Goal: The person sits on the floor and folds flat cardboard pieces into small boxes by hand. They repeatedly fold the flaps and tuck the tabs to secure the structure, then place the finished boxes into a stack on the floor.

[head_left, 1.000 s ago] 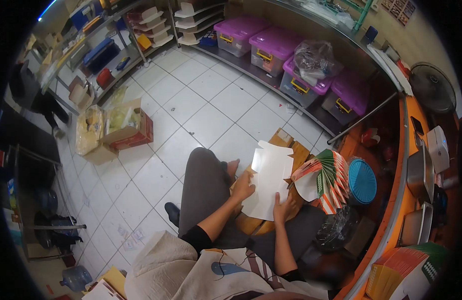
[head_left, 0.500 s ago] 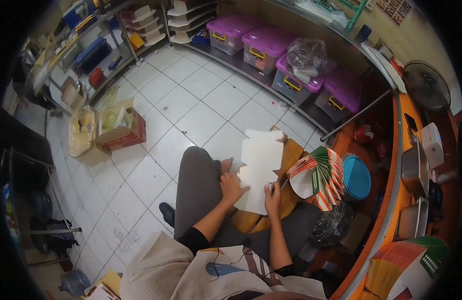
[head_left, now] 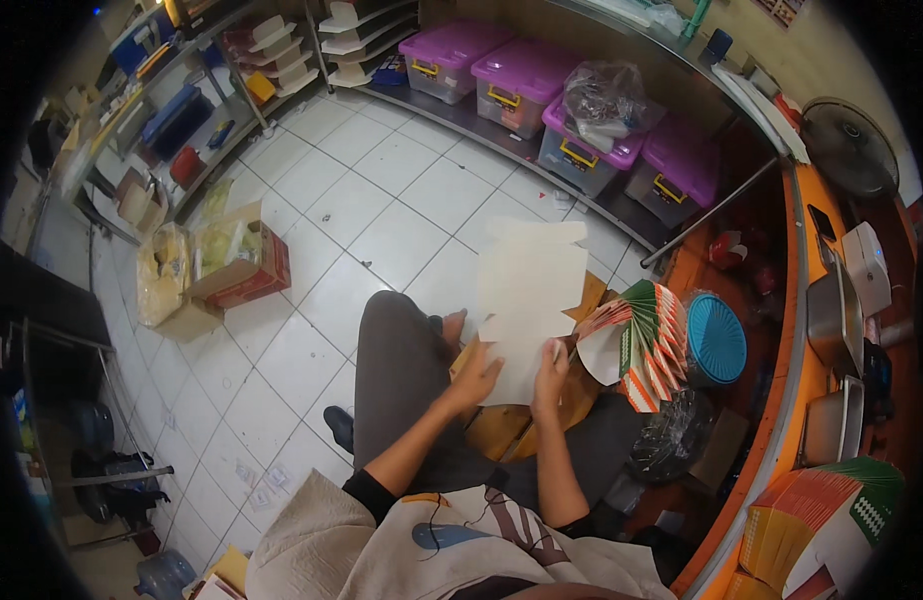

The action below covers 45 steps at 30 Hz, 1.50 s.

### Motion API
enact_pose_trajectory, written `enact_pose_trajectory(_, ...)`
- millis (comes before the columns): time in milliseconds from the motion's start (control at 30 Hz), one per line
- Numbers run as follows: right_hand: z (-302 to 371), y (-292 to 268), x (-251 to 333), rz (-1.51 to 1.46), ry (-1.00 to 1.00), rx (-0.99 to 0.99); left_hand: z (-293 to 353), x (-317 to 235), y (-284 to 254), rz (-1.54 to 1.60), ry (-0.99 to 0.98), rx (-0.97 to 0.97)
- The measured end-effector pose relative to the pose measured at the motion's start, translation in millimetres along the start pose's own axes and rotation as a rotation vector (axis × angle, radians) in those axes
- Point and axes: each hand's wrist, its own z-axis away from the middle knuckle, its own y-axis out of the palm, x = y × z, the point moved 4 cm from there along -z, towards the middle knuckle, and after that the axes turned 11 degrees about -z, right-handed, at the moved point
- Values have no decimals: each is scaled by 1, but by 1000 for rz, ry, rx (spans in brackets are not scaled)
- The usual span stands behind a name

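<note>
A flat white cardboard box blank (head_left: 531, 275) with notched sides and folding flaps is in front of me, above a wooden stool (head_left: 503, 432) between my legs. On its left edge, near the close end, my left hand (head_left: 473, 378) is closed on the card. Opposite it, my right hand (head_left: 549, 375) grips the right edge, thumb uppermost. The fingers underneath are hidden by the card. Just to the right, a fanned stack of folded orange, green and white printed cartons (head_left: 641, 345) stands beside a round blue lid (head_left: 716, 337).
Purple-lidded storage boxes (head_left: 521, 75) line a low shelf at the back. Open cardboard boxes (head_left: 243, 262) stand on the tiled floor at left. An orange counter (head_left: 793, 330) on the right carries metal pans (head_left: 834, 325), a fan (head_left: 849, 148) and more cartons (head_left: 816, 525).
The blank has moved away from me and slightly right, its far end higher in view. Both hands have gone forward with it, and the left has shifted inward. The view has turned slightly.
</note>
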Motion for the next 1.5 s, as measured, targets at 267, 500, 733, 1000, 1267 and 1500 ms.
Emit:
enact_pose_trajectory(267, 24, 46, -9, 151, -154, 202, -6, -36, -35, -197, -227, -323)
enact_pose_trajectory(500, 26, 35, 24, -311, 191, 40, -9, -43, -59, -338, 329, -77)
enact_pose_trajectory(733, 15, 30, 29, -406, 86, 189, -1, -43, -72, -409, 383, -83)
enact_pose_trajectory(1000, 33, 40, 67, -246, 33, 474, 11, -39, -53, 1387, -360, -125)
enact_pose_trajectory(1267, 52, 44, 91, 385, -622, 498, 16, -45, -39, 1592, -767, -108)
enact_pose_trajectory(1500, 60, 49, 132, 557, -725, 456, 24, -44, -53, 530, -270, -241)
